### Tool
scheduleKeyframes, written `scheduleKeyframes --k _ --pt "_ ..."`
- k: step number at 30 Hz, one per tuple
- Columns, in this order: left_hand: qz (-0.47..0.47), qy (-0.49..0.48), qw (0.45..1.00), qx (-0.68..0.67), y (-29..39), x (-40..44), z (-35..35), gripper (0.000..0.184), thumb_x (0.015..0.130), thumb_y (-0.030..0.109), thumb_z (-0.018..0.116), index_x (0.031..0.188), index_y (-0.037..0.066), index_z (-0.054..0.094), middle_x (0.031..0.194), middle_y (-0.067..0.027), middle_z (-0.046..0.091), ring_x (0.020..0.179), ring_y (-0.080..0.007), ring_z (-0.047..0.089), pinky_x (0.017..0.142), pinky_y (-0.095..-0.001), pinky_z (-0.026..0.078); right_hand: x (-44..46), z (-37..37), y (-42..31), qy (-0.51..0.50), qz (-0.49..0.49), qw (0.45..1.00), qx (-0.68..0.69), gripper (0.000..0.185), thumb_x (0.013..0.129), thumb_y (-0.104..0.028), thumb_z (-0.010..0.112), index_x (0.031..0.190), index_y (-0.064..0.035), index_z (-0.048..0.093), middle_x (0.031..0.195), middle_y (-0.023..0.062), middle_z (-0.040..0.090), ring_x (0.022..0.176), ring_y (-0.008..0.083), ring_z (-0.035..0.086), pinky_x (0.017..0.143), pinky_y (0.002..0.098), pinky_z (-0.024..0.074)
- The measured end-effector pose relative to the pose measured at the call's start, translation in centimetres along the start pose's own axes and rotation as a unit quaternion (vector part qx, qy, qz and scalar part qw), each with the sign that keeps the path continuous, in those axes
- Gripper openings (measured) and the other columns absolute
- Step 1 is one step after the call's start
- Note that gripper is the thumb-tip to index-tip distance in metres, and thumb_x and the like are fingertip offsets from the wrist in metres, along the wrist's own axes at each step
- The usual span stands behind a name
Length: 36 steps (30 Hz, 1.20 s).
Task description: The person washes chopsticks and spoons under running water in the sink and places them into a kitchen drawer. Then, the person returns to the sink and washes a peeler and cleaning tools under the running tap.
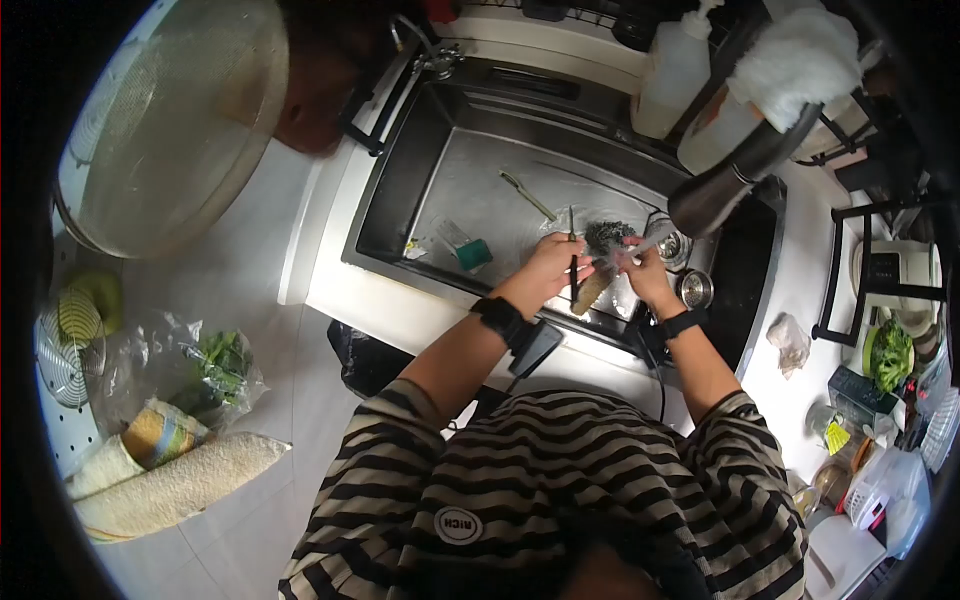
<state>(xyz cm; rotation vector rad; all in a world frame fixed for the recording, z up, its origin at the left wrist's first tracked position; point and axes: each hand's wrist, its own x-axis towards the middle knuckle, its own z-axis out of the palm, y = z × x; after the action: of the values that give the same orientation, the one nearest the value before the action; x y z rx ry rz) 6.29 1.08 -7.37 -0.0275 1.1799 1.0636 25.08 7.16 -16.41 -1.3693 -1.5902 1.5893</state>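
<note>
Clasping a dark tool (574, 268) is the left hand (548, 268), near the right hand (647, 278), whose grip is unclear.

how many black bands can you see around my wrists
2: a left band around the wrist of the left hand, and a right band around the wrist of the right hand. The undersides of the wrists are hidden.

The left hand (552, 268) partly hides its black tool (574, 284), and the bottom edge crops the striped shirt (570, 450).
</note>
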Motion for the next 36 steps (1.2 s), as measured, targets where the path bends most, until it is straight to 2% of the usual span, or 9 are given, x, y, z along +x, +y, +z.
scheduleKeyframes --k 3,6,10,12,18,23,28,31,36 --pt "0.073 -0.050 0.995 -0.040 -1.9 3.1 0.7 0.011 0.081 0.005 0.059 0.090 0.001 0.055 0.080 -0.0073 0.055 0.074 -0.0208 0.056 0.064 -0.0301 0.048 -3.6 2.6 -8.0 -0.063 0.261 0.933 0.240 0.033 0.088 -0.037 0.050 0.106 -0.0085 0.049 0.083 0.0016 0.056 0.071 0.0103 0.051 0.065 0.0270 0.0479" --pt "0.062 -0.050 0.975 0.207 -2.0 5.3 1.4 0.026 0.081 0.021 0.062 0.096 0.000 0.056 0.089 -0.0134 0.060 0.077 -0.0222 0.058 0.069 -0.0316 0.047 -3.8 3.3 -6.9 -0.082 0.230 0.952 0.184 0.021 0.094 -0.028 0.041 0.096 -0.0087 0.050 0.068 -0.0011 0.052 0.055 0.0078 0.045 0.048 0.0217 0.0394" --pt "0.121 0.117 0.774 0.610 0.0 10.4 -0.5 0.072 0.080 0.052 0.051 0.126 -0.002 0.038 0.119 -0.0244 0.049 0.108 -0.0373 0.050 0.090 -0.0382 0.040 -4.1 0.6 -6.1 0.026 0.220 0.965 0.142 0.016 0.091 -0.025 0.044 0.088 -0.0119 0.054 0.059 -0.0054 0.044 0.043 0.0045 0.034 0.036 0.0206 0.0267" --pt "0.060 0.134 0.788 0.597 1.8 12.6 -2.1 0.067 0.085 0.044 0.046 0.136 0.008 0.022 0.124 -0.0247 0.044 0.115 -0.0373 0.043 0.094 -0.0415 0.037 -5.2 -1.0 -6.2 0.055 0.227 0.963 0.134 0.019 0.091 -0.027 0.043 0.087 -0.0129 0.055 0.055 -0.0062 0.041 0.039 0.0042 0.033 0.033 0.0200 0.0247" --pt "0.080 0.234 0.658 0.712 -1.5 25.3 -10.7 0.054 0.082 0.029 0.055 0.127 0.007 0.033 0.113 -0.0256 0.049 0.101 -0.0386 0.052 0.086 -0.0430 0.044 -11.2 -4.8 -7.6 0.075 0.258 0.938 0.218 0.020 0.093 -0.027 0.041 0.095 -0.0120 0.055 0.059 -0.0061 0.042 0.041 0.0038 0.030 0.038 0.0187 0.0234" --pt "0.078 0.089 0.743 0.658 -0.4 20.5 -7.7 0.044 0.078 0.011 0.058 0.117 0.004 0.038 0.102 -0.0222 0.054 0.087 -0.0329 0.060 0.076 -0.0382 0.051 -13.5 -5.6 -7.0 0.118 0.248 0.947 0.164 0.018 0.093 -0.024 0.042 0.096 -0.0114 0.054 0.062 -0.0057 0.045 0.046 0.0039 0.036 0.041 0.0187 0.0277" --pt "-0.055 -0.171 0.967 0.184 0.6 6.4 0.4 0.053 0.075 -0.008 0.052 0.118 0.007 0.025 0.096 -0.0164 0.055 0.076 -0.0229 0.057 0.067 -0.0381 0.051 -12.4 -5.2 -4.9 0.152 0.141 0.969 0.135 0.011 0.091 -0.018 0.045 0.090 -0.0088 0.051 0.067 -0.0042 0.048 0.055 0.0049 0.042 0.049 0.0196 0.0345" --pt "-0.057 -0.230 0.957 0.168 -0.1 3.6 2.0 0.052 0.077 -0.008 0.048 0.116 0.015 0.022 0.096 -0.0152 0.054 0.066 -0.0200 0.052 0.061 -0.0358 0.048 -10.6 -5.2 -2.1 0.088 0.096 0.991 -0.031 0.012 0.089 -0.014 0.045 0.093 -0.0045 0.051 0.066 0.0004 0.050 0.056 0.0085 0.044 0.050 0.0237 0.0370" --pt "-0.144 -0.265 0.941 0.155 -0.5 3.5 3.3 0.033 0.088 0.010 0.038 0.121 0.012 0.032 0.080 -0.0078 0.052 0.058 -0.0143 0.045 0.051 -0.0286 0.040 -7.7 -4.0 0.6 -0.016 0.108 0.948 -0.300 0.026 0.083 -0.016 0.049 0.101 0.0024 0.055 0.091 0.0249 0.060 0.088 0.0378 0.057 0.076 0.0402 0.0442"
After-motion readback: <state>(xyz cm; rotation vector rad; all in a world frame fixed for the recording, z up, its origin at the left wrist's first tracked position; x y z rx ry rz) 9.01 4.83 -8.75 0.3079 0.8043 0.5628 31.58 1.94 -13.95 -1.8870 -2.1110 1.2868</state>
